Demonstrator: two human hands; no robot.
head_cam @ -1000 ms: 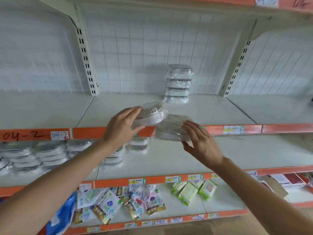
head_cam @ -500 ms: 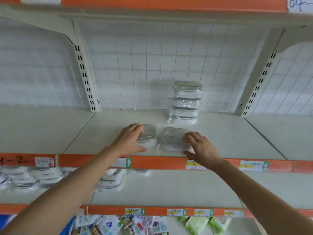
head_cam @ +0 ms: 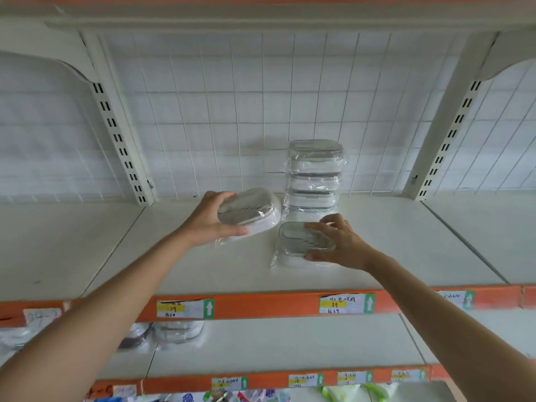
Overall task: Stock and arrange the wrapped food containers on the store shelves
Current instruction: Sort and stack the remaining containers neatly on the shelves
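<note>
The left hand (head_cam: 214, 219), just left of the frame's centre, grips a wrapped container (head_cam: 249, 211) by its left end: the fingers (head_cam: 224, 195) curl over its far edge and the thumb lies along its near edge. This container is tilted, its lid turned toward the camera, and whether its lower edge touches the shelf (head_cam: 179, 265) cannot be told. The right hand (head_cam: 340, 245), just right of centre, holds a second wrapped container (head_cam: 301, 242) that lies flat on the shelf. Its fingers (head_cam: 317, 226) are spread and bent over the lid, and the thumb presses the near side wall.

Directly behind the second container, against the white wire grid back panel (head_cam: 232, 111), stands a stack of wrapped containers (head_cam: 314, 175). Four or five layers show, the lowest partly hidden by the right hand and the container it holds. The tilted container hangs just left of the stack's base.

Two slotted uprights (head_cam: 121, 146) frame the bay at the left and right. The orange front rail (head_cam: 261, 304) carries three price labels (head_cam: 185, 309). On the shelf below, at lower left, more wrapped containers (head_cam: 177, 332) lie blurred, their number unclear. Colourful packets (head_cam: 252, 397) show along the bottom edge.
</note>
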